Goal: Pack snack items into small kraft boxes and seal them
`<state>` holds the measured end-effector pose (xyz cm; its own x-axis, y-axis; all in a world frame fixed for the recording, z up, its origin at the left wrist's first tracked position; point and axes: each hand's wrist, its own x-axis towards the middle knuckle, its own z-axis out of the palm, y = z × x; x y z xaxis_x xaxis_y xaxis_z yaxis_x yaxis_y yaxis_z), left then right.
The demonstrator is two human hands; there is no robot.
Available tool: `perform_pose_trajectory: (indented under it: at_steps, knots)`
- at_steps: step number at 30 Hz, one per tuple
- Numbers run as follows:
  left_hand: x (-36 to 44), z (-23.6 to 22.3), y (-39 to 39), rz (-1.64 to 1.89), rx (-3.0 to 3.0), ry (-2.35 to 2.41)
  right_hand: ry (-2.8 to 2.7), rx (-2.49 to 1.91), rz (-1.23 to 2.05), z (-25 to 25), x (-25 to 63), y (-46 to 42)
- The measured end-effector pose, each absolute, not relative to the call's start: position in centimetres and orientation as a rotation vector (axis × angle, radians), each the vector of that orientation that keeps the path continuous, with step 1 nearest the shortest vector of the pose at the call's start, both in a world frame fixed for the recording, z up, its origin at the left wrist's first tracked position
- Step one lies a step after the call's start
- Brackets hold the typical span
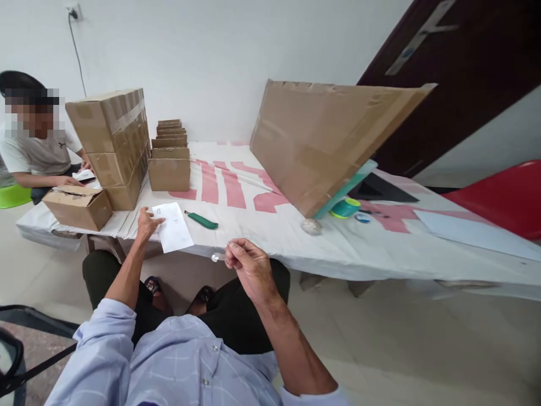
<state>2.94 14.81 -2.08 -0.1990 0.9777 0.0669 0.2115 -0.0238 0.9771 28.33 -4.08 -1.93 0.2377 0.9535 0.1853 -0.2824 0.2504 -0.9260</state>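
My left hand (147, 224) is at the left edge of a small white paper packet (174, 228), thumb over its face and the other fingers at the edge, apparently pinching it. The packet lies at the table's front edge and bears small dark print. My right hand (250, 265) is closed in a pinch just in front of the table edge. From its fingertips a small clear, shiny plastic piece (217, 257) sticks out to the left; its exact kind is too small to tell. Between the hands, a green utility knife (202, 219) lies on the table.
Stacked cardboard boxes (122, 144) and a row of open cartons (169, 173) stand left. A large cardboard sheet (333, 135) leans at the right, near a teal thread spool (345, 208) and a whitish lump (311, 226). A co-worker (40, 149) sits far left.
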Motion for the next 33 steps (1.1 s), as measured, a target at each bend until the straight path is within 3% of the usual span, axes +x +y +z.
perform_pose_trajectory:
  at_steps: [4, 10, 13, 22, 33]
  knots:
    - [2.7, -1.3, 12.2, 1.4, 1.548, 1.671, -0.872, -0.894, 1.09, -2.2, 28.1, -3.8]
    - [6.8, -0.8, 1.8, 0.878, 1.522, 0.924, -0.854, -0.914, 1.083, -3.0, 26.6, -3.3]
    - [8.9, -1.1, -1.3, 0.876, 1.38, 0.808, -0.876, -0.938, 1.075, -3.4, 25.9, -3.6]
    - [9.9, -2.9, -1.6, 1.084, 1.289, 0.872, -0.864, -0.969, 1.127, -5.1, 24.8, -4.2]
    - [9.0, -2.2, -1.5, 1.089, 1.663, 0.837, -0.862, -0.986, 1.257, -5.6, 24.5, -4.5]
